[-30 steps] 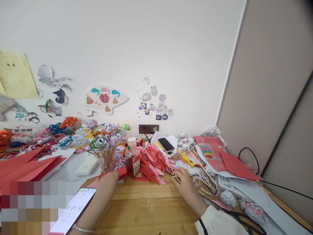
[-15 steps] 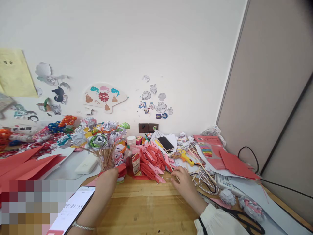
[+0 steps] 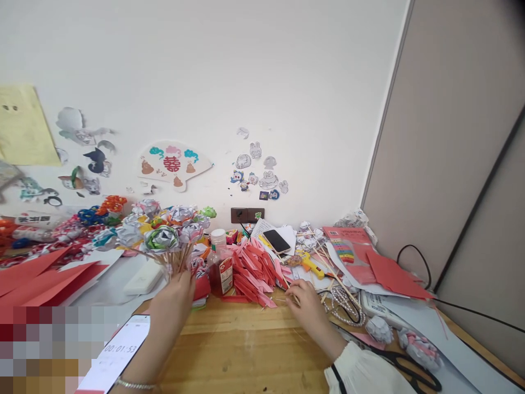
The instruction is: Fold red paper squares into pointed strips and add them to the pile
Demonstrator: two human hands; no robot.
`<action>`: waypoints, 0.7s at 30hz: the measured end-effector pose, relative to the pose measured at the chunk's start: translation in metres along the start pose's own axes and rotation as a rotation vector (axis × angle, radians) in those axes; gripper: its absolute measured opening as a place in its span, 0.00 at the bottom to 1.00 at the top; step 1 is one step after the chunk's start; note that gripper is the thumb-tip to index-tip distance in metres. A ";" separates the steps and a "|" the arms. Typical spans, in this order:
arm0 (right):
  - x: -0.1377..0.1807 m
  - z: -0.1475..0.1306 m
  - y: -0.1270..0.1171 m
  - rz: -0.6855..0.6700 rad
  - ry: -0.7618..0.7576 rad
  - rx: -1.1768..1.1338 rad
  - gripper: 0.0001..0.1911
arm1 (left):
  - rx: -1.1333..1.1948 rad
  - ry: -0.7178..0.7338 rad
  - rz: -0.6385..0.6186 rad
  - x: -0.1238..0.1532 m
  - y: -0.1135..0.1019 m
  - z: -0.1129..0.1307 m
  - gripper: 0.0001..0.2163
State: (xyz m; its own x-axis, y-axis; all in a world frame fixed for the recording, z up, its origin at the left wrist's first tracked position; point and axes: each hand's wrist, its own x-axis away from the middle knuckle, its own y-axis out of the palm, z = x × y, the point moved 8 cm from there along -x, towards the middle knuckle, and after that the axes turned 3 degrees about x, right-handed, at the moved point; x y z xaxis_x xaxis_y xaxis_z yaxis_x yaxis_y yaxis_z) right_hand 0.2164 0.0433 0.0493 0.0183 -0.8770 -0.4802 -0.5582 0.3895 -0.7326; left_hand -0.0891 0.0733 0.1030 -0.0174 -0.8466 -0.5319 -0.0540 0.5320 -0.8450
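Note:
My left hand (image 3: 177, 296) reaches to the base of a jar of paper flowers on wooden sticks (image 3: 166, 244), its fingers hidden behind the hand and touching the sticks or the red paper beside them. My right hand (image 3: 308, 308) rests on the wooden table (image 3: 246, 350) with fingers pinched on a thin wooden stick (image 3: 289, 289), right next to a pile of folded pink and red paper strips (image 3: 254, 268). A red-labelled bottle (image 3: 220, 262) stands between the two hands.
A phone showing a timer (image 3: 117, 353) lies at the front left. Another phone (image 3: 276, 241), a yellow glue gun (image 3: 311, 265), loose sticks, red paper sheets (image 3: 389, 276) and black scissors (image 3: 406, 368) crowd the right. Red paper (image 3: 36, 276) and paper crafts fill the left.
My left hand has moved up and forward to the flower jar's sticks. My right hand has stayed at the paper pile, holding the stick. The view has shifted slightly.

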 end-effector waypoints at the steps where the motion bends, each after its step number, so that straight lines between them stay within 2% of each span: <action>1: 0.000 0.000 -0.001 0.004 0.001 -0.001 0.09 | 0.003 -0.014 0.088 0.003 -0.011 -0.001 0.18; 3: -0.001 0.000 -0.002 0.018 -0.001 -0.003 0.09 | 0.053 0.010 0.227 0.012 -0.028 0.004 0.18; 6: -0.001 0.001 -0.002 0.030 -0.015 -0.004 0.09 | 0.191 0.223 0.353 0.029 -0.037 0.034 0.14; 7: -0.001 0.001 -0.001 0.029 -0.022 -0.002 0.09 | 0.224 0.352 0.313 0.035 -0.031 0.052 0.13; 9: -0.001 0.001 0.000 0.027 -0.033 0.003 0.09 | 0.219 0.596 0.072 0.047 -0.003 0.092 0.12; 10: -0.001 0.002 0.000 0.029 -0.035 0.005 0.09 | 0.188 0.642 -0.068 0.051 0.013 0.106 0.11; 12: 0.000 0.003 0.001 0.036 -0.033 0.007 0.09 | 0.119 0.604 -0.293 0.054 0.042 0.120 0.10; 13: 0.000 0.003 0.000 0.039 -0.030 0.007 0.10 | 0.104 0.574 -0.360 0.054 0.050 0.122 0.10; 15: 0.000 0.003 0.000 0.040 -0.026 0.003 0.10 | 0.151 0.582 -0.416 0.053 0.055 0.124 0.10; 18: 0.000 -0.002 -0.002 0.020 -0.019 -0.011 0.10 | 0.201 0.597 -0.453 0.051 0.051 0.118 0.11; 21: 0.004 -0.015 -0.003 -0.026 -0.056 -0.058 0.09 | 0.236 0.620 -0.381 0.054 0.038 0.118 0.11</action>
State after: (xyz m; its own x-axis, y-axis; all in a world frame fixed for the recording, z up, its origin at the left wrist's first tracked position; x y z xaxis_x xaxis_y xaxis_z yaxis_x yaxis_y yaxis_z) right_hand 0.2060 0.0339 0.0568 0.0788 -0.8691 -0.4883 -0.6037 0.3482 -0.7172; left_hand 0.0253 0.0493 0.0355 -0.6016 -0.7878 -0.1321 0.0453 0.1315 -0.9903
